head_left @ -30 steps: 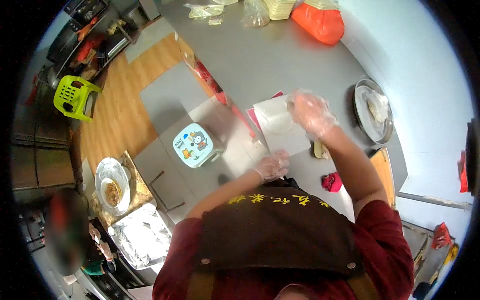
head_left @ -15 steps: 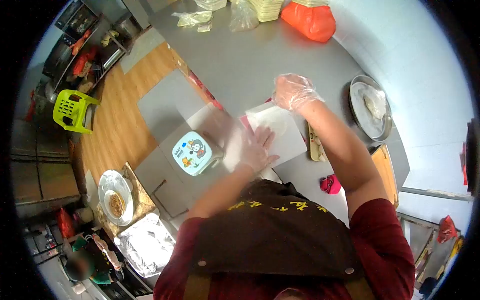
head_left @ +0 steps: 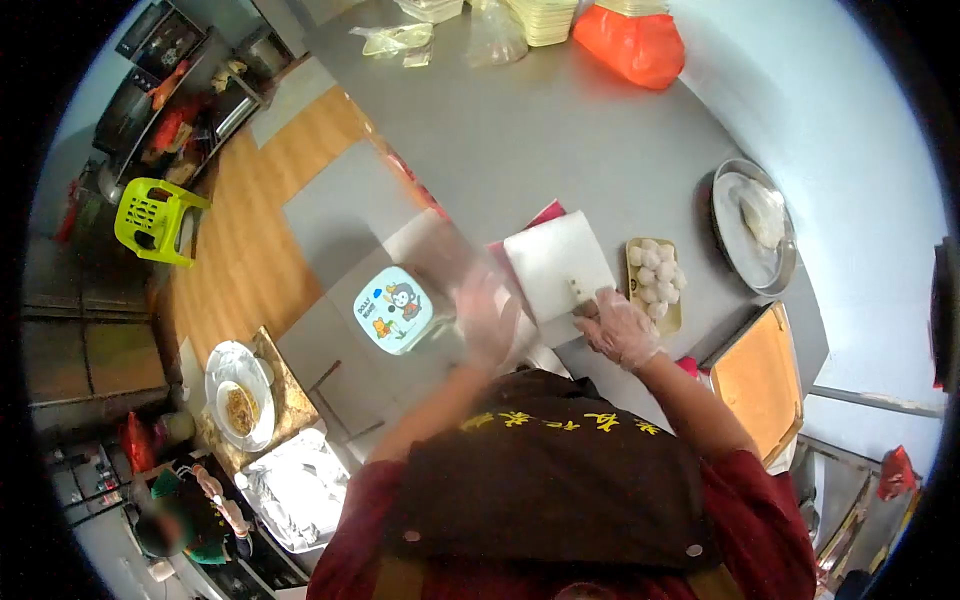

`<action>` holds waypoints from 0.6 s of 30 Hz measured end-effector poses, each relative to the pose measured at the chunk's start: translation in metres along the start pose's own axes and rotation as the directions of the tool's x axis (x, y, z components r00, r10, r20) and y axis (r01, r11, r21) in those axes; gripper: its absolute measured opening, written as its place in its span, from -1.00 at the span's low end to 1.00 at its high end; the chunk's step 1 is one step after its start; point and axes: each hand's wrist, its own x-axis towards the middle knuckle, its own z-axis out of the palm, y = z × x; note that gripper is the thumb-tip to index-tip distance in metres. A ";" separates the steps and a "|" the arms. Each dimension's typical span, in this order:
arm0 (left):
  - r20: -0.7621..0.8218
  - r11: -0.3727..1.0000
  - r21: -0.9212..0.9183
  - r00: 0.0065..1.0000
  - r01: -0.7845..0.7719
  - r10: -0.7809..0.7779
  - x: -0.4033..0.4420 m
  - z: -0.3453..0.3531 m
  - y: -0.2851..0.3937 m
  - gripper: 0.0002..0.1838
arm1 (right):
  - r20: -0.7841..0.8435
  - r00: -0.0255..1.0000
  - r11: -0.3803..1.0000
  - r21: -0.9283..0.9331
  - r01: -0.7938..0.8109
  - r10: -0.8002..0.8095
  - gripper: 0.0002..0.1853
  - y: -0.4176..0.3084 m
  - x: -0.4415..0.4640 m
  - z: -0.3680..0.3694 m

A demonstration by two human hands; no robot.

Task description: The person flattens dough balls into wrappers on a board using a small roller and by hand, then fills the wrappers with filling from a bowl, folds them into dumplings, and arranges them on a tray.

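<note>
My right hand (head_left: 620, 328), in a clear glove, is at the lower right corner of a white sheet (head_left: 563, 262); its fingers are closed round a small light object with dark spots (head_left: 578, 291). My left hand (head_left: 490, 318), also gloved, is smeared by motion left of the sheet, so its fingers cannot be made out. A pink item (head_left: 548, 212) shows from under the sheet. Just right of it lies a tray of white balls (head_left: 656, 276). Further left stands a stool with a cartoon top (head_left: 393, 310).
A round metal pan (head_left: 783, 262) holding a clear bag is at the right. Stacked trays (head_left: 540, 20) and a red bag (head_left: 630, 46) lie at the back. A wooden board (head_left: 758, 380) is near my right arm. Another person (head_left: 195, 515) is at the lower left, near a white tub (head_left: 297, 490).
My right hand has come down from the sheet's top to its lower right corner, uncovering the tray of balls. My left hand has moved off the sheet to the left.
</note>
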 end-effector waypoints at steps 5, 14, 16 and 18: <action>0.304 0.841 -0.009 0.800 -0.541 0.518 0.057 0.038 0.019 -0.54 | -0.026 0.977 0.958 0.201 -0.204 0.214 -0.58 -0.005 0.000 0.037; 0.455 0.752 -0.306 0.604 -0.584 0.654 0.057 0.084 0.029 -0.53 | -0.139 0.972 0.954 0.262 -0.148 0.189 -0.81 0.016 -0.007 0.093; 0.368 0.722 -0.321 0.622 -0.613 0.692 0.058 0.082 0.029 -0.57 | -0.155 0.972 0.944 0.306 -0.123 0.177 -0.79 0.012 -0.004 0.084; 0.478 0.754 -0.238 0.601 -0.613 0.640 0.060 0.094 0.026 -0.52 | -0.182 0.972 0.937 0.341 -0.080 0.149 -0.77 0.002 0.000 0.065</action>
